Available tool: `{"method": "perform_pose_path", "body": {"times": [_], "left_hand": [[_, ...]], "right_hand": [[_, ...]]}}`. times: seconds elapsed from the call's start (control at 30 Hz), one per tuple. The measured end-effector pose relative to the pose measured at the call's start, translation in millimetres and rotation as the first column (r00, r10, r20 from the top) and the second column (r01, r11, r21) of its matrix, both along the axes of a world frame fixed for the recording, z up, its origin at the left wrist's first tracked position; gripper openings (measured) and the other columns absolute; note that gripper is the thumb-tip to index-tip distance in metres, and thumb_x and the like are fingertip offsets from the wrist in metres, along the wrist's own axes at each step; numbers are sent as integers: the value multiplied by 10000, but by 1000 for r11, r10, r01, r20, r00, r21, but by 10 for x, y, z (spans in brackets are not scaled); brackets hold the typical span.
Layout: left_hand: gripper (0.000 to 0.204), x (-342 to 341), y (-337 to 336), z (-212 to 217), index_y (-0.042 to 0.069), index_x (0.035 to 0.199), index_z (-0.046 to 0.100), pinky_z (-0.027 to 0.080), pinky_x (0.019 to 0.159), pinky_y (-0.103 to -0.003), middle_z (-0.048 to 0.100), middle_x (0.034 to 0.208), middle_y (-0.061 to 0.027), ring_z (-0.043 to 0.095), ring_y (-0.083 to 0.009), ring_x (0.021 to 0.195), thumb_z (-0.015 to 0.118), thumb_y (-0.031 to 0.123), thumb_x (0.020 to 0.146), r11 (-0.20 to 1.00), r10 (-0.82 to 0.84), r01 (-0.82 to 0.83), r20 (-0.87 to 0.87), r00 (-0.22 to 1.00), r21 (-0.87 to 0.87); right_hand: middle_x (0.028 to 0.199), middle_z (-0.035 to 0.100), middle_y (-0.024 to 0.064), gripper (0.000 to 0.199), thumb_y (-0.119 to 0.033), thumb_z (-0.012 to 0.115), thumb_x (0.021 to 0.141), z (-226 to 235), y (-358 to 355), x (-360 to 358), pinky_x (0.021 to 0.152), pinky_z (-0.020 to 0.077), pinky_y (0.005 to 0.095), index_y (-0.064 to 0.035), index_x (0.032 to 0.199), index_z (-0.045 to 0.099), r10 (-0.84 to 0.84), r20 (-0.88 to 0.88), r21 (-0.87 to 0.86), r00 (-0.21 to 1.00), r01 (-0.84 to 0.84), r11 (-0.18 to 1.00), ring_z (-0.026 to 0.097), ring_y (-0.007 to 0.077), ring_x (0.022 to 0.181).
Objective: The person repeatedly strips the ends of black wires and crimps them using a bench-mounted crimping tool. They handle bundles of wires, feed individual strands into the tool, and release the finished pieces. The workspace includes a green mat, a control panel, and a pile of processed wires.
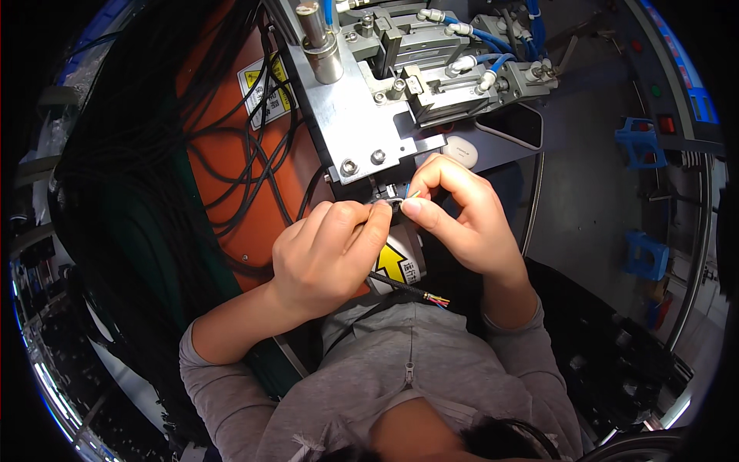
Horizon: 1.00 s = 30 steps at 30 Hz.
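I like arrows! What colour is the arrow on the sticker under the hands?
The arrow is black on a yellow sticker, seen in the head view.

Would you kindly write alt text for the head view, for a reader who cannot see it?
Seen from above, the left hand and right hand pinch a thin black cable with coloured wire ends against a metal machine. Loose black cables lie over an orange surface on the left.

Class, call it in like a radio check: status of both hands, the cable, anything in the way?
Left hand pinching black cable at the metal fixture. Right hand pinching thin coloured wires. Cable bundle lies left, apart.
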<state>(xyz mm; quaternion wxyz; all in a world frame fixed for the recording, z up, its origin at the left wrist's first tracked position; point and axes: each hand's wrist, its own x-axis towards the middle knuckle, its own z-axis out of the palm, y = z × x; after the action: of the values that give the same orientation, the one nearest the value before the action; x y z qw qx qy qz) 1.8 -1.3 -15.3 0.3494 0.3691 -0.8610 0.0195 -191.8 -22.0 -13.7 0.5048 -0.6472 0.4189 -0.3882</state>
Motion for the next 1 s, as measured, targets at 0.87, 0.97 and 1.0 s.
{"method": "perform_pose_path", "body": {"times": [0.87,0.97,1.0], "left_hand": [[288,-117,86,-53,56,997,678,333,418,-211,432,709,4,444,-95,584,612,97,720,988,125,-149,344,931,44],[273,-105,60,-63,45,981,678,341,420,-217,428,700,0,459,-97,584,624,87,717,991,97,-119,294,951,55],[263,-90,55,-97,41,970,677,344,421,-219,426,696,0,464,-97,581,627,85,715,992,86,-105,252,964,63]], "right_hand": [[675,544,89,54,-16,642,721,-482,2,104,582,419,340,-6,714,590,-235,-181,-365,955,157,918,520,244,641],[669,541,86,39,-10,625,725,-490,10,111,580,418,312,2,719,588,-233,-141,-257,962,191,947,523,215,625],[667,541,84,34,-9,619,727,-497,16,115,583,418,298,5,721,588,-233,-124,-190,965,208,960,524,199,620]]}}
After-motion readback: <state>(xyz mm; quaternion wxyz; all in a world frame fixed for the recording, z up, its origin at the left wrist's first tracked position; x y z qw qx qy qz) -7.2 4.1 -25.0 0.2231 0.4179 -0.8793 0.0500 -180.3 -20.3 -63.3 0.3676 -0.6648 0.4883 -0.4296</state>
